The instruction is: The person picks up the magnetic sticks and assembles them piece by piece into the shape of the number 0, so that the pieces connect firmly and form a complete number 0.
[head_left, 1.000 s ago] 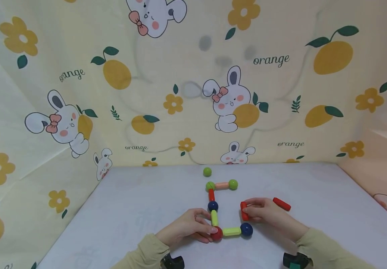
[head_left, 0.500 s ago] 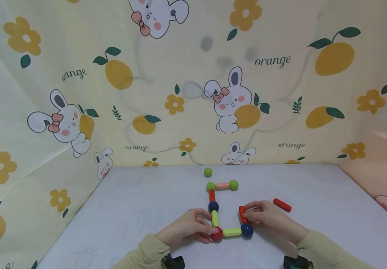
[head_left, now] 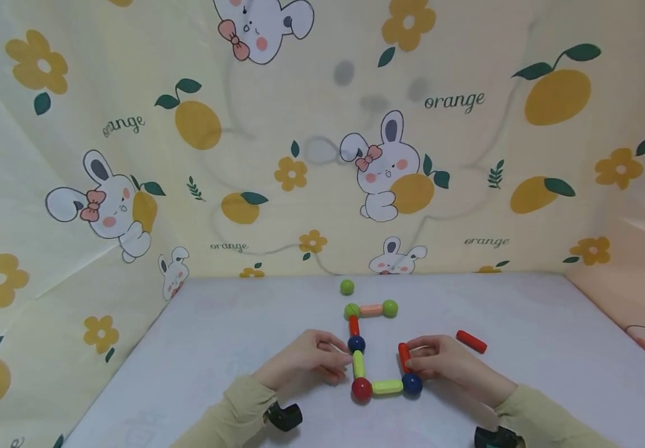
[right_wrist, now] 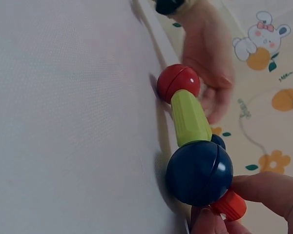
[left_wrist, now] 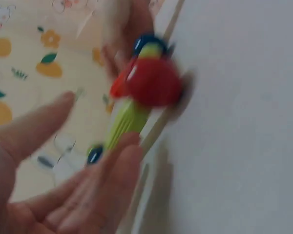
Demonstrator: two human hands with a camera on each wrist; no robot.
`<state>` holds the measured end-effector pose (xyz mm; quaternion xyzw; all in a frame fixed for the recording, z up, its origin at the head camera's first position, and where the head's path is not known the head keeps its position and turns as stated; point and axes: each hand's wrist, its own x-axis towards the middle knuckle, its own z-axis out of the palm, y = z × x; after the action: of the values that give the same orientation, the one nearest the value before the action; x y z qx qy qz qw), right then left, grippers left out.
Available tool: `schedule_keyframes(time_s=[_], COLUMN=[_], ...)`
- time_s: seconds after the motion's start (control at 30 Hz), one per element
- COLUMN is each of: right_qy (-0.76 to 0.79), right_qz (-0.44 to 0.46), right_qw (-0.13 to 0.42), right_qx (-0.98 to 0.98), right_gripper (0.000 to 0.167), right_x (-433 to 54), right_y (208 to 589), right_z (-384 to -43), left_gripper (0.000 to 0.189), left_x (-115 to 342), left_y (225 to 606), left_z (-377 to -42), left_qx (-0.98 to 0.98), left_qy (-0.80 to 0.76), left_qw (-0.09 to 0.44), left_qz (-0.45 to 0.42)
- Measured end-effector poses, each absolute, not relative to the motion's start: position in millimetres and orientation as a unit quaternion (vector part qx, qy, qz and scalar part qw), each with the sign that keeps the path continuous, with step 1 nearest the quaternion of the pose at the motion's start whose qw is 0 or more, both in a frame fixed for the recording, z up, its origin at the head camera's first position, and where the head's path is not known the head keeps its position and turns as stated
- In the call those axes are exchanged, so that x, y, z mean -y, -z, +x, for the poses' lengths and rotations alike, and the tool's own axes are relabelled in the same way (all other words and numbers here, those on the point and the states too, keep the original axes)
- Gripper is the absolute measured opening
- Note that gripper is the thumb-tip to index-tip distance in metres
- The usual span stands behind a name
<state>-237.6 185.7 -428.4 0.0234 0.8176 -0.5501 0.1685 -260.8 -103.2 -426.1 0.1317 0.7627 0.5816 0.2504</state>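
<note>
My right hand [head_left: 448, 364] pinches a red stick [head_left: 404, 356] between thumb and fingers. Its near end meets a dark blue ball [right_wrist: 199, 172] at the figure's front right corner. From that ball a yellow-green stick [head_left: 387, 387] runs left to a red ball [head_left: 362, 390]. A second yellow-green stick [head_left: 359, 364] leads away from the red ball to another dark blue ball [head_left: 356, 343]. My left hand [head_left: 306, 361] is beside this second stick, thumb and fingers spread apart in the left wrist view; whether a fingertip touches it, I cannot tell.
Farther back, the figure continues with a red stick [head_left: 354, 325], a green ball [head_left: 351, 310], a peach stick [head_left: 371, 309] and another green ball [head_left: 390, 308]. A loose green ball [head_left: 347, 287] lies behind. One loose red stick [head_left: 471, 341] is beyond my right hand. Printed cloth surrounds the white table [head_left: 232, 348].
My right hand has brought the red stick down to the front right blue ball. My left hand has let go of the red ball and moved slightly back and left.
</note>
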Motion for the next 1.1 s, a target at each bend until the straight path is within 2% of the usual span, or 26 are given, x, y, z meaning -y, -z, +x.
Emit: schedule_keyframes(time_s=[0.17,0.33,0.47,0.67,0.87,1.1], right_qy=[0.551,0.549,0.557,0.554,0.546,0.547], right_qz=[0.03,0.032,0.035,0.031,0.034,0.033], right_qw=[0.167,0.167,0.168,0.166,0.161,0.162], right_qx=[-0.817,-0.818,-0.813,-0.815,-0.821,-0.821], right_gripper=[0.046,0.049,0.048,0.047,0.05,0.048], right_x=[-184,-185,-187,-188,-187,-187], right_y=[427,432,435,434,434,434], right_z=[-237,-241,-241,-240,-242,-241], left_gripper=[0.05,0.052,0.049,0.052,0.051,0.05], left_x=[107,107,101,92,83,71], left_y=[416,419,426,437,448,449], left_z=[-297,-337,-367,-392,-398,-402], left_qx=[-0.79,-0.822,-0.827,-0.814,-0.804,-0.832], left_qy=[-0.578,-0.538,-0.536,-0.555,-0.573,-0.529], left_qw=[0.148,0.041,-0.001,-0.008,0.026,0.038], left_qz=[0.136,0.182,0.169,0.169,0.158,0.162])
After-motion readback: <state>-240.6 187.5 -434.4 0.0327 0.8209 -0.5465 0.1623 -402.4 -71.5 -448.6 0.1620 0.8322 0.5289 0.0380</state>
